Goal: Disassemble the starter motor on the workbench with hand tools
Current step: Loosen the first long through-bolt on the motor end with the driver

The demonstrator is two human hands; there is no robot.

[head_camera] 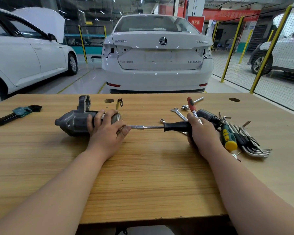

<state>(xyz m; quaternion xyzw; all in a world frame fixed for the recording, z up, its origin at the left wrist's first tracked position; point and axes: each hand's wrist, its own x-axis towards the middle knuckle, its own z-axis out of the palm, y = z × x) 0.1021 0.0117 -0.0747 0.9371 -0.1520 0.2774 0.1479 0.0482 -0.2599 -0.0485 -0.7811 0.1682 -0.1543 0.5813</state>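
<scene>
- Two hands at work: the left hand (107,128) wraps the starter motor's (75,121) rear end and pins it to the workbench (143,175). The right hand (200,131) is closed round the socket driver's (175,126) black handle.
- To my judgement, keep the shaft square to the end bolt and press toward the left grip while turning.
- Hex keys (251,143) lie just outside the right grip, and a white car (157,55) stands beyond.

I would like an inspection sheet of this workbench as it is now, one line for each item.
Surface: wooden workbench, two dark holes near its far edge.
Job's things: starter motor lying on its side; socket driver aimed at its end, tip hidden behind the left hand.
Clutter: hex key set at left; spanner, red-handled tool, green screwdriver and loose hex keys at right.
Hands: left hand grips the motor; right hand grips the driver's black handle.
Cables: one short yellowish lead behind the motor, uncertain.
Surroundings: white car, yellow fence posts.
</scene>
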